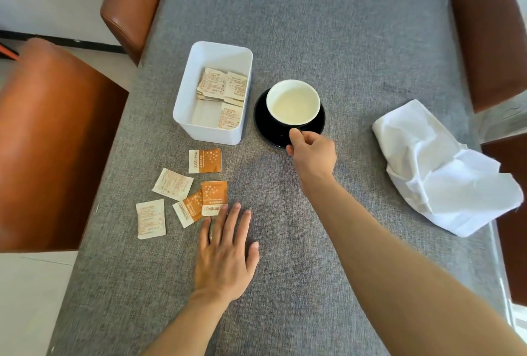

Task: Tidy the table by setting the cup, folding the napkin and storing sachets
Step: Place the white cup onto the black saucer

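Note:
A cup (293, 101), black outside and cream inside, stands upright on a black saucer (263, 124) at the table's middle. My right hand (312, 154) pinches the cup's handle at its near side; the handle is hidden by my fingers. My left hand (225, 253) lies flat on the grey cloth, fingers apart, its fingertips touching an orange sachet (214, 197). Several loose sachets (172, 184) lie scattered left of that hand. A white box (182, 104) left of the saucer holds several more sachets (224, 86). A crumpled white napkin (439, 170) lies at the right edge.
The table is covered in grey cloth (328, 27). Brown leather chairs stand at the left (48, 141), at the far left (134, 2) and at the right (490, 33). The napkin partly overhangs the right table edge.

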